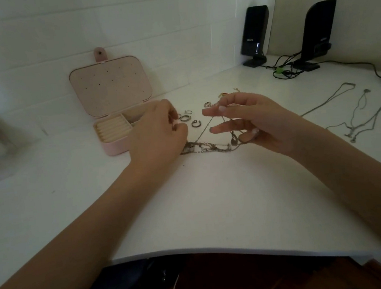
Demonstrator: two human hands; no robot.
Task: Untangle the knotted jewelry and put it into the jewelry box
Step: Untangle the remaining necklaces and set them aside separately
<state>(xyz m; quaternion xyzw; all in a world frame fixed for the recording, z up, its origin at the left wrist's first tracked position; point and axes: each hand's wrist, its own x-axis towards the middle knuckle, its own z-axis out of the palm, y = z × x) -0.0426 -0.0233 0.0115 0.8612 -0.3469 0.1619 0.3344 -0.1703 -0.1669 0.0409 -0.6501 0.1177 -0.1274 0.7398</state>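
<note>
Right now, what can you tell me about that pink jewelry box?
The jewelry box is small, pale pink with rounded corners, and looks like faux leather. It stands open on the white table against the wall. Its upright lid has a pink lining dotted with small holes and a snap tab on top. The base holds cream ring rolls on the left and open compartments behind. No jewelry shows in the visible parts. The left hand covers its right corner; whether they touch is unclear.
</note>
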